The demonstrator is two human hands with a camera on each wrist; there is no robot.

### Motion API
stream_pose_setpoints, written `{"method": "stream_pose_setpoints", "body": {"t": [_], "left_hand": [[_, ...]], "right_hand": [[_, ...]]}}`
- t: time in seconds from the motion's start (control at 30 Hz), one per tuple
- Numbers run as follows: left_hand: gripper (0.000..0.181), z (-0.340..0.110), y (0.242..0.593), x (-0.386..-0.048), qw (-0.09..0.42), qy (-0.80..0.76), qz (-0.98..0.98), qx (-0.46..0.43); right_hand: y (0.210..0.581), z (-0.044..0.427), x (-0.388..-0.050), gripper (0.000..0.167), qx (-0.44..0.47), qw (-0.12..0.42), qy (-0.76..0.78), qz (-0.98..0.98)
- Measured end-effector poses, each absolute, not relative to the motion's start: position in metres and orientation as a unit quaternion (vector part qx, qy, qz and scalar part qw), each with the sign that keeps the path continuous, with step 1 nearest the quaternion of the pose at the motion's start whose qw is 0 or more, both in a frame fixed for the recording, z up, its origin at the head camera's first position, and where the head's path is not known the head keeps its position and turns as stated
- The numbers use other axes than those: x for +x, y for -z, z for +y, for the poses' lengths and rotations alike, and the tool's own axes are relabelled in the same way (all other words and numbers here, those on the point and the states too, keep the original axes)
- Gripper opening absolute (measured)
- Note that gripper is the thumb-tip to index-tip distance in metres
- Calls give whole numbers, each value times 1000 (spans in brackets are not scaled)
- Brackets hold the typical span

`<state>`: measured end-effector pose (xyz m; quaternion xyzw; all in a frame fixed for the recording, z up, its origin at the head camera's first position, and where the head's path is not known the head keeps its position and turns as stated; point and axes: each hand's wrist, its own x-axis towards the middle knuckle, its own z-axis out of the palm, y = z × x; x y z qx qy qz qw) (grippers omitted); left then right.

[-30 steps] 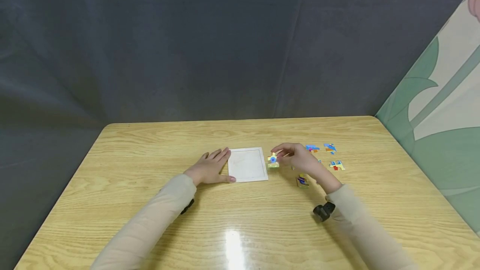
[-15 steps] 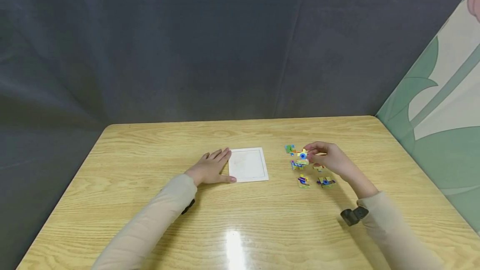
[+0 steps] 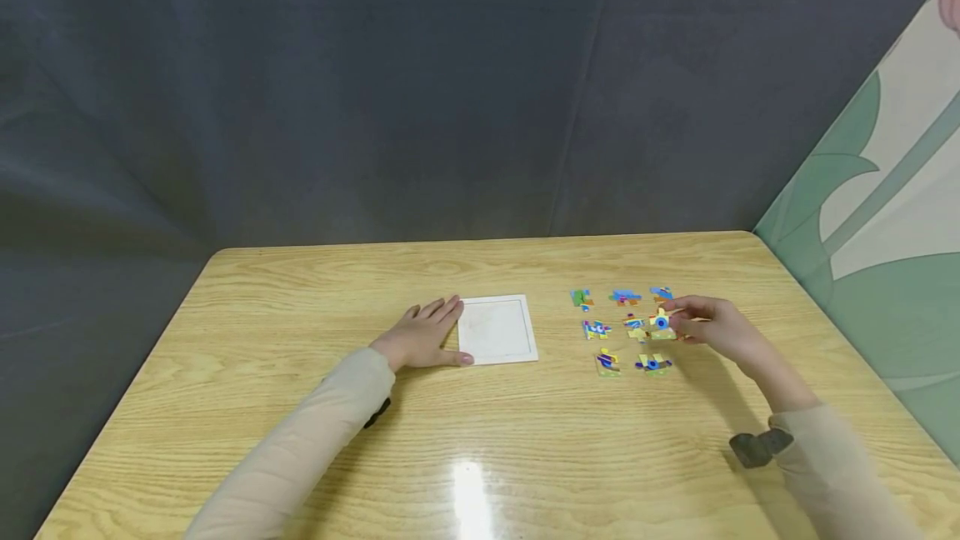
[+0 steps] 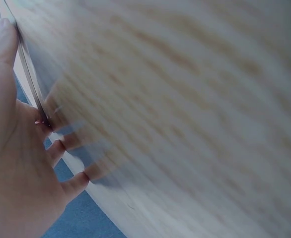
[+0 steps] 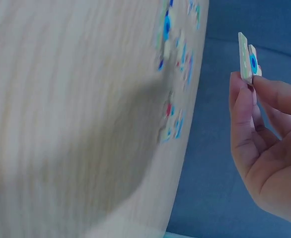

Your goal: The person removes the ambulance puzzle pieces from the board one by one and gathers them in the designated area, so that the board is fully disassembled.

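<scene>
A puzzle piece (image 3: 661, 325) with a blue round wheel on yellow is pinched between the thumb and fingers of my right hand (image 3: 716, 327). In the right wrist view, the piece (image 5: 246, 59) stands upright in the fingertips, raised off the tabletop. My left hand (image 3: 422, 338) lies with fingers spread at the left edge of a white square puzzle tray (image 3: 497, 329), thumb and fingertips touching its rim. The left wrist view shows this hand (image 4: 19, 144) along the tray's thin side. Several colourful puzzle pieces (image 3: 597, 329) lie around and below the held one.
The pieces lie loosely in rows on the wooden table (image 3: 360, 282), right of the tray. A dark curtain (image 3: 420, 90) hangs behind the far table edge. A panel with a leaf pattern (image 3: 892, 307) borders the right side.
My right hand has carried the wheel piece rightward from beside the tray, over the other pieces, to the right end of the group. The left hand and tray have stayed put.
</scene>
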<state>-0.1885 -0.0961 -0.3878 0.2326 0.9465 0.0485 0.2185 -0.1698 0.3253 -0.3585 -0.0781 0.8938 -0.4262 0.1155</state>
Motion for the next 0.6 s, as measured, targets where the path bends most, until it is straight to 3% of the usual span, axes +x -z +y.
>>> {"method": "stream_pose_setpoints", "body": {"t": [0.6], "left_hand": [[93, -96, 386, -187, 217, -54, 948, 228]], "right_hand": [[378, 365, -160, 38, -47, 178, 408, 894]]}}
